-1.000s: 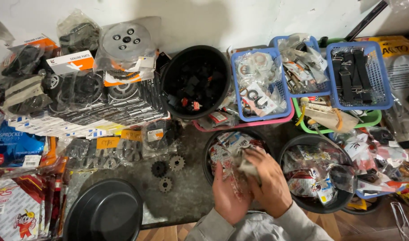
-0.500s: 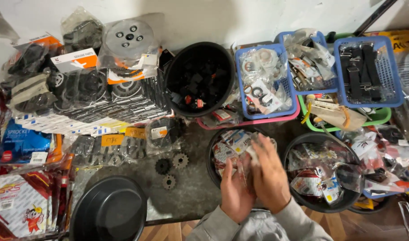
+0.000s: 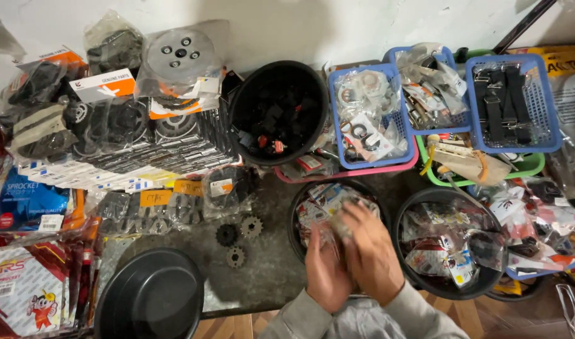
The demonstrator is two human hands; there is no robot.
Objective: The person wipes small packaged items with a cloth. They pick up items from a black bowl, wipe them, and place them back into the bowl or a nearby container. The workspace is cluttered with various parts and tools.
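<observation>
Both hands, left (image 3: 325, 276) and right (image 3: 372, 254), pinch 1 small clear packet (image 3: 340, 225) above a black bowl (image 3: 298, 216) on the desk (image 3: 268, 276); its long axis is unclear.

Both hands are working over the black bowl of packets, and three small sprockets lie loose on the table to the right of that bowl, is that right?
Nearly. The head view shows the three small sprockets lying loose on the table to the left of the black bowl of packets, not the right. Both hands, left and right, are over that bowl.

White wall (image 3: 312, 25), grey tabletop (image 3: 268, 263), wooden floor (image 3: 488, 314)
</observation>
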